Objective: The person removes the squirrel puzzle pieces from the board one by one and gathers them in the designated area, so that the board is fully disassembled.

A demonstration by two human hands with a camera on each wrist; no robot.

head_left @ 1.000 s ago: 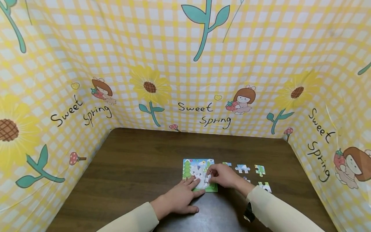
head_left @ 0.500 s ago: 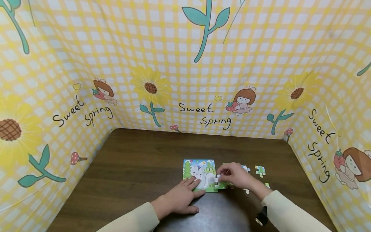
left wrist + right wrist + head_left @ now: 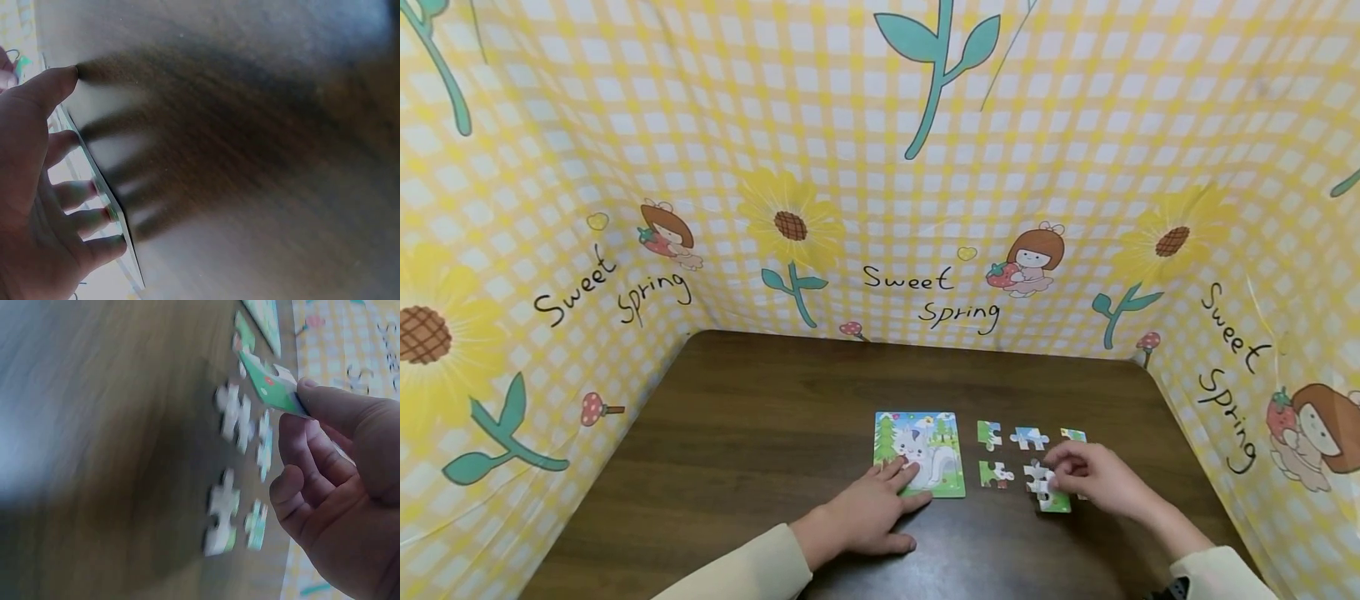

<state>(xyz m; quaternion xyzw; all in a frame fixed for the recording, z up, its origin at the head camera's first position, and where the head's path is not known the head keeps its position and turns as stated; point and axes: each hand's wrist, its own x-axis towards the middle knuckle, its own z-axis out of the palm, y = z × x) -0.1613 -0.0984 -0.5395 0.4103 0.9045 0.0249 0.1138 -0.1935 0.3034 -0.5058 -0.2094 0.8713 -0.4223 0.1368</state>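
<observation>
A square picture card (image 3: 943, 433) of a white cartoon squirrel among trees lies flat on the table. My left hand (image 3: 868, 508) rests spread on its lower left part, fingertips on the printed surface; the left wrist view shows the fingers along the card's edge. Over the loose pieces on the right, my right hand (image 3: 1101, 479) pinches a puzzle piece (image 3: 269, 386) with green ground and a small red spot, between thumb and fingers. In the head view the held piece overlaps a lower middle puzzle piece (image 3: 1034, 472).
Loose puzzle pieces lie in two rows right of the card: an upper left piece (image 3: 988, 432), an upper middle piece (image 3: 1028, 437), an upper right piece (image 3: 1073, 434) and a lower left piece (image 3: 996, 475). A checked cloth (image 3: 880, 208) walls the dark wooden table (image 3: 775, 400).
My right hand has carried the puzzle piece rightward from over the card, past its right edge, to above the loose pieces. My left hand has stayed on the card.
</observation>
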